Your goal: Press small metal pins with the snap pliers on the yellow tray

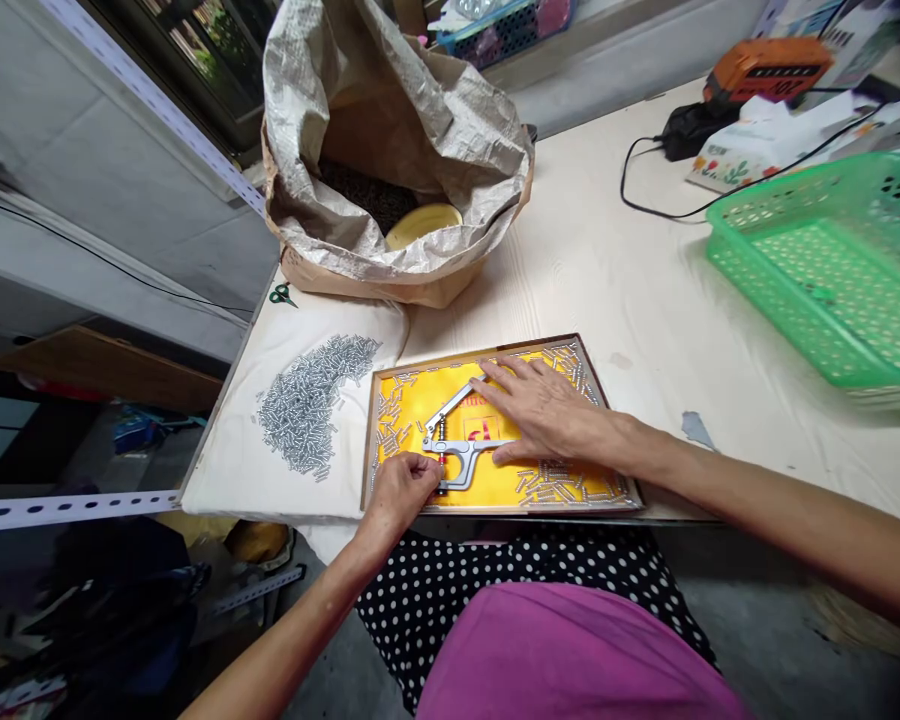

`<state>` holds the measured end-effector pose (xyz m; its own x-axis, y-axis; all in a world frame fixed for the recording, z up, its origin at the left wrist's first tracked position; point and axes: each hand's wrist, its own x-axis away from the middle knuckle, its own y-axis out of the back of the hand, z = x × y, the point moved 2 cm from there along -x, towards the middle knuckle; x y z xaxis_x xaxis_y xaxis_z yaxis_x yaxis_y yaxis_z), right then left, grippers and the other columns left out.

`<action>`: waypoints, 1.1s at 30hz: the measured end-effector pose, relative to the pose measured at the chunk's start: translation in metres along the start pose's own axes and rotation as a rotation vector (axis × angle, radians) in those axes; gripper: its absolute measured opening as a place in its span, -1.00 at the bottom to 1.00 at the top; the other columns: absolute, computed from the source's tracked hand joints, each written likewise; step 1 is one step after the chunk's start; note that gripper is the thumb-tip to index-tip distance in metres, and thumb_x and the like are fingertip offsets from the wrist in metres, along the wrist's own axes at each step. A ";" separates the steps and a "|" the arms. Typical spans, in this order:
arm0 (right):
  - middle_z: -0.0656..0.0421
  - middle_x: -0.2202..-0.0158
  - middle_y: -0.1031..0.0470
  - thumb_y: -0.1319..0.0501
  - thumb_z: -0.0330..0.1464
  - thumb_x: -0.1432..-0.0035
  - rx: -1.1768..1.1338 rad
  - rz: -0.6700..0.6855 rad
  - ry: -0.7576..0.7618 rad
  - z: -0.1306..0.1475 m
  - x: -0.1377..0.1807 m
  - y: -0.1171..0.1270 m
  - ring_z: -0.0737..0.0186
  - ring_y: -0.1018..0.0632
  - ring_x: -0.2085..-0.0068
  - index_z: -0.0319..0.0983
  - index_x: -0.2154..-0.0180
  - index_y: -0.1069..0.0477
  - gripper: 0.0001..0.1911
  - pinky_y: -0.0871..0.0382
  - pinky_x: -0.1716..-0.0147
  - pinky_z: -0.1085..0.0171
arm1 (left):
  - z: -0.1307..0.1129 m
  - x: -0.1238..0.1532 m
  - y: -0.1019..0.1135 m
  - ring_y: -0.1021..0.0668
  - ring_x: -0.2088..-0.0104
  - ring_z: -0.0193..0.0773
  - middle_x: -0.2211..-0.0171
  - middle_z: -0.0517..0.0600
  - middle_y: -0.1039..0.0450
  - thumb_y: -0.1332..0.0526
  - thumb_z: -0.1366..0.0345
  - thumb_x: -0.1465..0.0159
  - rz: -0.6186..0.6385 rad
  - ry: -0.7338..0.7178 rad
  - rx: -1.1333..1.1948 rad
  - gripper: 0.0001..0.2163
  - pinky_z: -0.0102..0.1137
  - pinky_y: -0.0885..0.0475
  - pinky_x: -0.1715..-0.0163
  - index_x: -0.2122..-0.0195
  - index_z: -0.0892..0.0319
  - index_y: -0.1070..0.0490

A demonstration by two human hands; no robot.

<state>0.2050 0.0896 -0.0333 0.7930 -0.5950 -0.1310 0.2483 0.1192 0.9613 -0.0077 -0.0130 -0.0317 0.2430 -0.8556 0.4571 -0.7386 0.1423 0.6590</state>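
A shallow wooden-framed tray (390, 375) with a yellow floor lies at the table's near edge, with several small metal pins scattered along its sides. A grey metal hand press tool (461, 452) lies in its middle. My right hand (544, 408) rests flat on the tool's upper arm, fingers stretched out. My left hand (403, 487) pinches at the tool's jaw end, fingers pressed together on something too small to make out. A pile of the same metal pins (307, 400) lies on a white cloth (229, 475) left of the tray.
A large crumpled paper sack (390, 150) holding dark bits and a yellow bowl (424, 225) stands behind the tray. A green plastic basket (832, 260) sits at the right. Green scissors (283, 294), a black cable (645, 205) and an orange device (765, 68) lie farther back.
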 end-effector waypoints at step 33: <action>0.00 0.17 -0.46 -0.22 -0.28 -0.23 0.114 0.088 -0.004 0.007 -0.005 0.011 0.04 -0.39 0.14 -0.31 0.13 -0.42 -0.75 -0.21 0.17 0.14 | -0.072 -0.029 -0.011 -0.43 0.05 -0.04 0.09 0.12 -0.43 -0.21 0.20 -0.30 -0.022 -0.748 -0.817 -0.68 -0.18 -0.41 0.05 -0.02 0.22 -0.35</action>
<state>0.1997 0.0883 -0.0198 0.8068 -0.5891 -0.0446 0.1130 0.0798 0.9904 0.0392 0.0459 -0.0088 -0.3939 -0.9074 0.1464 -0.0341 0.1736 0.9842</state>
